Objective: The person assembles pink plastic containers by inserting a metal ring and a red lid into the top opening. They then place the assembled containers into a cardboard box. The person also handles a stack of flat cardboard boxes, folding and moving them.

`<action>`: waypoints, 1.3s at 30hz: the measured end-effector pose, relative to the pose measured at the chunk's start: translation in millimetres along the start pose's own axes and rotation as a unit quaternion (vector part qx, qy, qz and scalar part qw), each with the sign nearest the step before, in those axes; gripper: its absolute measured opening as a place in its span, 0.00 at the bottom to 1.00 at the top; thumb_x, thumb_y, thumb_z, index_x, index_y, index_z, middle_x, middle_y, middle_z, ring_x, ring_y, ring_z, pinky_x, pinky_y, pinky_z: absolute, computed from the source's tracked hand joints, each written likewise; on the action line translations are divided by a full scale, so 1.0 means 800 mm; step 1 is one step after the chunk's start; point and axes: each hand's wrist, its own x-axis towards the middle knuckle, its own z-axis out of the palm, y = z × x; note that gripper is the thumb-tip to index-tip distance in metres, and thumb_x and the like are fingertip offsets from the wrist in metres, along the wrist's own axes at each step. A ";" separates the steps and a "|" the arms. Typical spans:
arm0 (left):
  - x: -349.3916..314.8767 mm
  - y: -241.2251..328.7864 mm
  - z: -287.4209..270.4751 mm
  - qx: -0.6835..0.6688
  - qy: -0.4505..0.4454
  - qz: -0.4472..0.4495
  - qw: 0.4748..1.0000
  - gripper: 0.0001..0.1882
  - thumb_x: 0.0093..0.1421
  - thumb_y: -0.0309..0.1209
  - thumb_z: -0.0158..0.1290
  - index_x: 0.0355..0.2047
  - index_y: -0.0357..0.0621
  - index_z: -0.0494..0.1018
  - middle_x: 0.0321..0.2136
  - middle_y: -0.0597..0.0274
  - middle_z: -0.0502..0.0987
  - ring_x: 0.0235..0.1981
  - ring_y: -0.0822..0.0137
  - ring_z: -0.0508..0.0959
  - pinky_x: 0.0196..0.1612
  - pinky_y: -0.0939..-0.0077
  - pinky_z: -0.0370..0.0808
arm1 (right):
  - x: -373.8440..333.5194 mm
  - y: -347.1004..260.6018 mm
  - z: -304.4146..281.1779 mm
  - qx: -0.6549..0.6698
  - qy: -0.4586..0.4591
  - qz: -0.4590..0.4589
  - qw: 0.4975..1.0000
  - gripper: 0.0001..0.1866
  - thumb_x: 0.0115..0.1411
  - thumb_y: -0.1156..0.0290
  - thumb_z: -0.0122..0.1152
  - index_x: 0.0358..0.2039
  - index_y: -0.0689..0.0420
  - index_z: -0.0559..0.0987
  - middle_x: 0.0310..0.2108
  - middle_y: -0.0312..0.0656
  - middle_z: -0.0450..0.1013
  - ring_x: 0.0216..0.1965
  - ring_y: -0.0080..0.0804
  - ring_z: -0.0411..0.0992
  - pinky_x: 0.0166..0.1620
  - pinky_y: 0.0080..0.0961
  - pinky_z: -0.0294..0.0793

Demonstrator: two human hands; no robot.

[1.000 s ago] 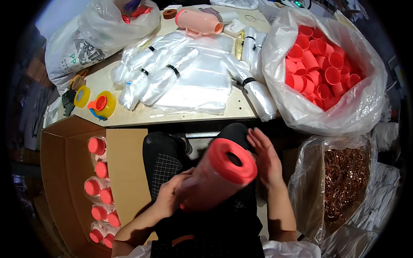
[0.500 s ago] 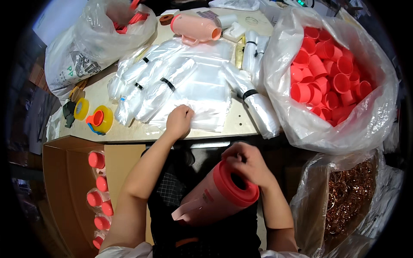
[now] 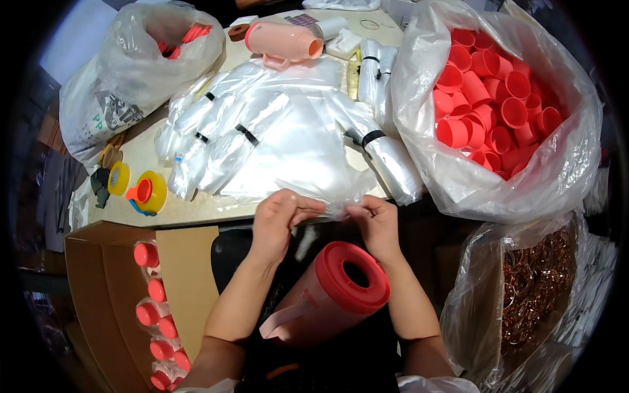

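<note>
At the table's near edge, my left hand (image 3: 275, 219) and my right hand (image 3: 378, 226) face each other, both closed. Between them is the gathered edge of a clear plastic bag (image 3: 337, 204), which the fingers of each pinch. Behind it, a flat stack of clear plastic bags (image 3: 288, 150) covers the table's middle. Below my hands, a pink thermos jug (image 3: 311, 308) leans in my lap, untouched by either hand. It has a red ring-shaped top with a dark opening, and its handle points left.
Rolled bags (image 3: 396, 170) with black ties flank the stack. Another pink jug (image 3: 282, 42) lies behind it. A big sack of red cups (image 3: 419, 177) stands right, above a box of copper-coloured rings (image 3: 534, 288). Left are a white sack (image 3: 111, 98), yellow tape (image 3: 154, 193) and a carton (image 3: 190, 275) with red-capped jugs.
My right hand has left the jug's top and risen to the table edge. My left hand has come nearer, and both now grip a bag's edge. The jug stays in my lap.
</note>
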 end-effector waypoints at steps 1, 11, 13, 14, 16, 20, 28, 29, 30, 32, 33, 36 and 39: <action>-0.004 -0.004 0.003 0.035 0.007 0.025 0.999 0.11 0.71 0.30 0.47 0.38 0.34 0.73 0.36 0.53 0.81 0.37 0.67 0.80 0.45 0.73 0.77 | -0.002 -0.006 0.005 -0.044 -0.033 -0.006 0.998 0.04 0.61 0.80 0.61 0.35 0.67 0.81 0.31 0.39 0.81 0.34 0.22 0.77 0.40 0.21 0.76; -0.002 -0.014 0.011 0.112 0.075 0.009 0.991 0.04 0.63 0.19 0.53 0.36 0.36 0.78 0.36 0.62 0.81 0.37 0.75 0.78 0.42 0.82 0.74 | -0.007 -0.008 0.005 -0.110 -0.079 -0.028 0.990 0.08 0.58 0.85 0.63 0.39 0.65 0.80 0.33 0.37 0.78 0.38 0.23 0.75 0.45 0.24 0.76; -0.005 -0.002 0.005 0.129 0.065 0.055 0.988 0.04 0.65 0.22 0.54 0.38 0.35 0.78 0.37 0.60 0.82 0.40 0.72 0.80 0.48 0.76 0.76 | -0.004 -0.004 0.010 0.086 -0.030 0.029 0.995 0.09 0.57 0.85 0.64 0.39 0.65 0.80 0.31 0.36 0.77 0.39 0.23 0.75 0.46 0.25 0.75; -0.012 0.000 0.013 0.198 -0.011 0.049 0.979 0.04 0.65 0.21 0.53 0.38 0.34 0.77 0.37 0.59 0.82 0.41 0.71 0.80 0.49 0.75 0.76 | -0.006 -0.008 0.012 -0.034 -0.102 -0.052 0.993 0.10 0.56 0.84 0.64 0.40 0.63 0.80 0.32 0.37 0.78 0.39 0.24 0.75 0.45 0.26 0.75; -0.020 -0.008 0.021 0.230 -0.097 0.090 0.964 0.05 0.68 0.24 0.50 0.36 0.36 0.74 0.32 0.57 0.80 0.37 0.71 0.81 0.44 0.74 0.78 | -0.008 -0.009 0.009 -0.273 -0.123 -0.141 0.943 0.10 0.55 0.81 0.65 0.39 0.62 0.81 0.33 0.38 0.79 0.37 0.25 0.76 0.43 0.26 0.75; -0.024 0.031 -0.016 -0.139 0.001 -0.032 0.990 0.09 0.71 0.32 0.46 0.32 0.44 0.67 0.19 0.67 0.66 0.21 0.75 0.67 0.27 0.78 0.68 | -0.001 0.031 -0.068 -0.088 0.185 -0.181 0.962 0.03 0.60 0.78 0.64 0.34 0.60 0.78 0.33 0.40 0.79 0.31 0.24 0.76 0.35 0.23 0.77; -0.058 0.028 -0.025 0.245 0.070 -0.018 0.967 0.13 0.60 0.15 0.50 0.45 0.40 0.71 0.24 0.74 0.63 0.27 0.82 0.63 0.30 0.84 0.62 | -0.096 0.046 -0.013 -0.286 0.252 -0.270 0.884 0.10 0.69 0.70 0.48 0.30 0.61 0.67 0.32 0.38 0.63 0.33 0.25 0.61 0.38 0.23 0.63; -0.092 0.033 -0.035 0.284 0.016 0.052 0.957 0.18 0.60 0.19 0.53 0.51 0.40 0.68 0.29 0.68 0.67 0.28 0.74 0.68 0.31 0.78 0.66 | -0.120 0.058 0.008 -0.219 0.254 -0.252 0.908 0.16 0.70 0.62 0.50 0.29 0.60 0.68 0.32 0.37 0.63 0.34 0.25 0.62 0.39 0.21 0.64; -0.126 0.053 -0.034 0.404 -0.003 0.125 0.906 0.22 0.59 0.21 0.54 0.54 0.41 0.66 0.31 0.63 0.67 0.29 0.68 0.70 0.32 0.74 0.68 | -0.138 0.060 0.024 -0.257 0.211 -0.282 0.900 0.12 0.68 0.68 0.51 0.27 0.60 0.68 0.33 0.39 0.65 0.35 0.27 0.63 0.41 0.21 0.64; -0.186 0.065 -0.042 0.531 0.009 0.172 0.829 0.28 0.57 0.24 0.57 0.58 0.41 0.63 0.35 0.55 0.68 0.32 0.55 0.72 0.35 0.66 0.71 | -0.185 0.096 0.028 -0.330 0.104 -0.246 0.905 0.04 0.62 0.79 0.54 0.29 0.61 0.72 0.35 0.42 0.68 0.38 0.31 0.67 0.44 0.24 0.66; -0.222 0.057 -0.051 0.555 0.049 0.142 0.818 0.31 0.55 0.25 0.57 0.59 0.41 0.62 0.36 0.51 0.68 0.34 0.50 0.73 0.37 0.62 0.72 | -0.207 0.102 0.033 -0.333 0.035 -0.236 0.912 0.01 0.62 0.79 0.55 0.35 0.62 0.74 0.38 0.43 0.68 0.40 0.33 0.67 0.46 0.26 0.67; -0.310 0.002 -0.080 0.609 0.182 0.106 0.765 0.33 0.54 0.22 0.55 0.61 0.38 0.59 0.39 0.48 0.71 0.39 0.47 0.76 0.40 0.59 0.75 | -0.261 0.126 0.048 -0.276 -0.136 -0.010 0.951 0.18 0.58 0.72 0.66 0.46 0.64 0.71 0.44 0.47 0.69 0.49 0.40 0.70 0.52 0.34 0.71; -0.377 -0.047 -0.106 0.576 0.287 0.047 0.764 0.29 0.50 0.23 0.57 0.55 0.43 0.68 0.39 0.49 0.74 0.39 0.48 0.77 0.39 0.56 0.75 | -0.249 0.136 0.078 -0.347 -0.328 0.090 0.874 0.32 0.48 0.67 0.79 0.48 0.64 0.69 0.46 0.49 0.70 0.50 0.44 0.73 0.53 0.37 0.74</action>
